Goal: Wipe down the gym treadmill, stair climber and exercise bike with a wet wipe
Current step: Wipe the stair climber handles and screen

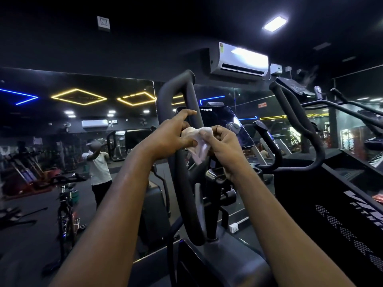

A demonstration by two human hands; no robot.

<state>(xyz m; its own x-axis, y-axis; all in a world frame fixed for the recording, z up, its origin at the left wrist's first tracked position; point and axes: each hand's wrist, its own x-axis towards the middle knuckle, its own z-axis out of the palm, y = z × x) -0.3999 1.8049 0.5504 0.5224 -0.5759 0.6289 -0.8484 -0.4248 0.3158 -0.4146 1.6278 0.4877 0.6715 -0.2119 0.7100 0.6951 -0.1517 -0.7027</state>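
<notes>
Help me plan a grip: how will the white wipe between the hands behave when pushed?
Probably floppy: the wipe hangs crumpled between the left hand and right hand. Likely very light, since fingertip pinches hold it. Pushed along the handlebar, it would probably bunch rather than slide flat.

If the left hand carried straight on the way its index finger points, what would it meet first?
Probably the black curved handlebar, which crosses just past the index fingertip of the left hand; the dark console lies beyond. Depth is unclear.
</notes>
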